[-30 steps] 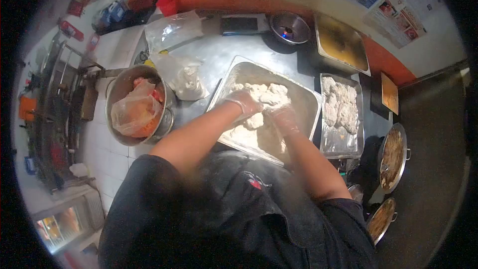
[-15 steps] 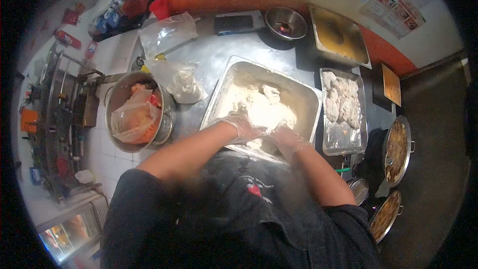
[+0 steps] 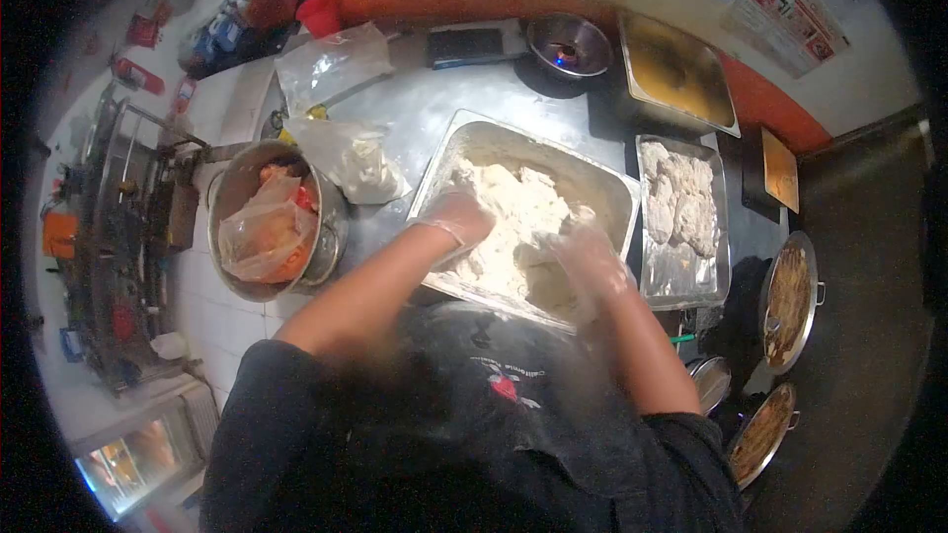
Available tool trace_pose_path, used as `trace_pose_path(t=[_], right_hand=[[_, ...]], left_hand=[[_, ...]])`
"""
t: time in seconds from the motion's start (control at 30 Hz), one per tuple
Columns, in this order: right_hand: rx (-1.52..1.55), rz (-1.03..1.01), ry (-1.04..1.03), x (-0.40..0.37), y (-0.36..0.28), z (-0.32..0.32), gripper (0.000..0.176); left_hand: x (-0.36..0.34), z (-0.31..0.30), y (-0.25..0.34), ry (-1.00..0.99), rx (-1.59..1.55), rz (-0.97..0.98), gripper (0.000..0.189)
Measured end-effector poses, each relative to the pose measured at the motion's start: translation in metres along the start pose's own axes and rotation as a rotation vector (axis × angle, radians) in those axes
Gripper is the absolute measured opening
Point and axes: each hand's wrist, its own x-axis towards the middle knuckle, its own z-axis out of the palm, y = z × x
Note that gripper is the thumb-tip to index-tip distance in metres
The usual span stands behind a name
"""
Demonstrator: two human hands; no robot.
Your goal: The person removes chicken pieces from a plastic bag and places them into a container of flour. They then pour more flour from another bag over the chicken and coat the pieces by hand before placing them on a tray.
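Observation:
A deep metal pan (image 3: 613,195) holds a mound of white flour (image 3: 513,217) with floury lumps in it. Both my hands wear clear plastic gloves and are inside this pan. My left hand (image 3: 462,221) presses into the left side of the flour, its fingers mostly hidden. On the right side, my right hand (image 3: 585,255) reaches into the flour with its fingers stretched out, somewhat blurred. Whether either hand grips a lump under the flour cannot be seen. Just to the right lies a shallow metal tray (image 3: 681,281) with several flour-coated pieces (image 3: 681,199).
Left of the pan are a large pot (image 3: 334,227) with a plastic bag inside and a bag of white powder (image 3: 363,170). Behind stand a metal bowl (image 3: 570,47) and a container of yellowish liquid (image 3: 679,69). Two pans of frying oil (image 3: 790,301) are at far right.
My hands have moved apart from the near middle of the pan, the left one up and leftward, the right one slightly to the right. The flour mound between them has shifted and looks more spread.

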Motion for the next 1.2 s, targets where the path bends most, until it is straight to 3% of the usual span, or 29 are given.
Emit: trace_pose_path(t=[0.1,0.17,0.23,0.3,0.33,0.43,0.5,0.57,0.6,0.73,0.83,0.9,0.97,1.03,1.07,1.17,1.2], right_hand=[[0.345,0.089,0.124,0.022,-0.011,0.000,0.051],[0.636,0.132,0.245,0.036,-0.043,-0.006,0.052],[0.778,0.180,0.196,0.044,-0.052,-0.004,0.053],[0.756,0.229,-0.002,0.056,-0.039,-0.005,0.053],[0.616,0.243,-0.083,0.053,-0.042,-0.015,0.053],[0.242,0.217,-0.296,0.041,-0.041,-0.030,0.052],[0.043,0.133,-0.343,0.026,-0.017,-0.013,0.046],[-0.130,0.098,-0.273,-0.009,-0.030,-0.012,0.031],[-0.208,0.095,-0.206,-0.026,-0.042,-0.014,0.023],[-0.320,-0.114,-0.061,-0.046,-0.042,-0.005,0.024],[-0.322,0.019,-0.068,-0.029,-0.018,0.003,0.035],[-0.187,0.166,-0.177,-0.025,-0.023,-0.035,0.051],[-0.435,-0.124,0.002,-0.020,0.039,-0.005,0.052],[-0.445,-0.202,0.154,-0.020,0.060,-0.003,0.053],[-0.336,-0.132,0.212,-0.025,0.047,-0.021,0.053],[-0.515,-0.237,0.245,-0.027,0.058,-0.038,0.045],[-0.394,-0.240,0.173,-0.034,0.035,-0.069,0.042]], left_hand=[[-0.012,-0.034,0.034,-0.075,0.007,0.023,0.056],[0.011,-0.016,0.025,-0.056,-0.033,0.011,0.060],[0.020,-0.008,0.019,-0.104,-0.112,-0.001,0.060],[0.021,-0.009,0.017,-0.126,-0.229,-0.012,0.063],[0.019,-0.008,0.016,-0.142,-0.286,-0.017,0.064],[0.013,0.014,-0.001,-0.478,-0.761,-0.185,0.071],[0.011,0.016,-0.009,-0.488,-0.458,-0.008,0.084],[-0.022,-0.026,0.016,-0.409,-0.118,0.127,0.094],[-0.033,-0.028,0.025,-0.386,0.020,-0.013,0.103],[-0.050,-0.019,0.022,-0.517,0.141,0.051,0.108],[-0.060,-0.003,0.035,-0.539,0.001,0.138,0.103],[-0.048,0.026,0.037,-0.429,-0.145,0.197,0.085],[-0.058,0.017,0.060,-0.323,-0.316,0.246,0.077],[-0.063,0.019,0.069,-0.184,-0.418,0.149,0.074],[-0.064,0.020,0.073,-0.115,-0.467,0.103,0.074],[-0.068,0.013,0.077,-0.002,-0.201,-0.007,0.080],[-0.073,0.007,0.083,0.033,-0.095,-0.027,0.086]])
